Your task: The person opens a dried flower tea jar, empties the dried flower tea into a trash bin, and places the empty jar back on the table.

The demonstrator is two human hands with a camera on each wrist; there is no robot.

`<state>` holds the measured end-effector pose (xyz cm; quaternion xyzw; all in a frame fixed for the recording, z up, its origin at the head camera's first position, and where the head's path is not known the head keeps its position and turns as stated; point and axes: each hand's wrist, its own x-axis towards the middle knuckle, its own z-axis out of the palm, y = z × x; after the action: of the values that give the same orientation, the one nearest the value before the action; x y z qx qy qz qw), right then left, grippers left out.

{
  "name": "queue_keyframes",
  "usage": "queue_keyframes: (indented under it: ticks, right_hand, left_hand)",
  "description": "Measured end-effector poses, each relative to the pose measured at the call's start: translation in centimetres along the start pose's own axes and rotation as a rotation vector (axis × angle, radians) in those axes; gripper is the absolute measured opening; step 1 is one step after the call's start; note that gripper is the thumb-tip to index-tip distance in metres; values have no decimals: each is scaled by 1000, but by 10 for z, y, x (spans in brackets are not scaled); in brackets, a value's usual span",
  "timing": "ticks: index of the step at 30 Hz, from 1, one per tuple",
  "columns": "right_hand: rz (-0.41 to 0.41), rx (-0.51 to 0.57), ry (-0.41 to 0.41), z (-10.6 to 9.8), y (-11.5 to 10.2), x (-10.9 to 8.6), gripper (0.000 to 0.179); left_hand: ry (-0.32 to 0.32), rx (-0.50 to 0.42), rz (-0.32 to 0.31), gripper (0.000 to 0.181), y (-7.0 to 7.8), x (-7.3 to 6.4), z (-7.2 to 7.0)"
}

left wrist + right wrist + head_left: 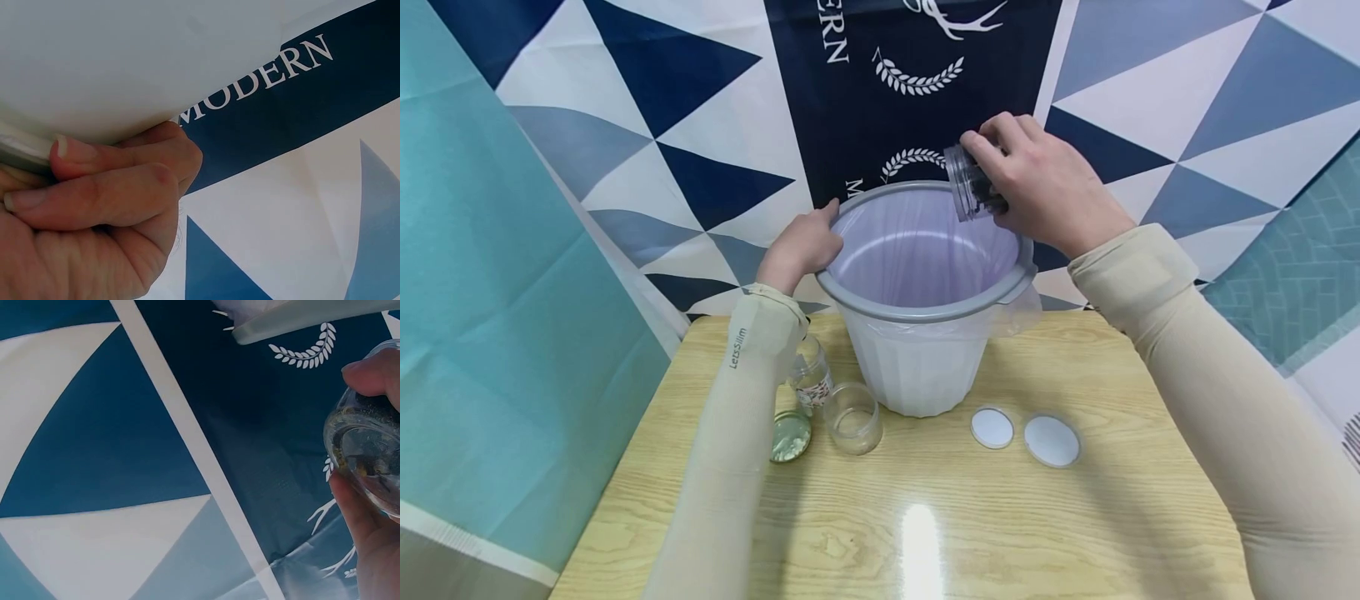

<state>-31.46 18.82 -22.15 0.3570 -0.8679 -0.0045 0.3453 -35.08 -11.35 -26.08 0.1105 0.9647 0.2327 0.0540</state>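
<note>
A white trash bin (917, 367) with a grey rim (917, 313) stands at the table's back, lined with a thin, pale purple bag (910, 258). At the bin's left edge my left hand (801, 248) grips the rim; the left wrist view shows its fingers (100, 194) curled against the bin's side. My right hand (1051, 183) holds a clear jar (964, 185) tipped sideways above the bin's right edge, mouth toward the opening. Inside the jar, dark bits cling near the bottom, as the right wrist view of the jar (359, 453) shows.
Left of the bin stand a clear jar with a printed label (814, 390) and a short clear jar (854, 425). A greenish lid (791, 437) lies beside them. Two white round lids (992, 427) lie right of the bin. A patterned cloth (722, 92) hangs behind.
</note>
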Motion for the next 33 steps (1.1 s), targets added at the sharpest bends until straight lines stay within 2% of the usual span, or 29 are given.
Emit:
queue_keyframes:
  ticks: [8, 20, 33]
  right_hand:
    - [3, -32, -11, -3, 2, -2, 81]
    - [44, 39, -5, -2, 4, -4, 84]
    - [41, 22, 1, -5, 5, -5, 84]
  left_hand:
    - [-1, -1, 2, 73, 0, 2, 1]
    - [8, 0, 8, 74, -1, 2, 1]
    - [5, 5, -1, 75, 1, 0, 0]
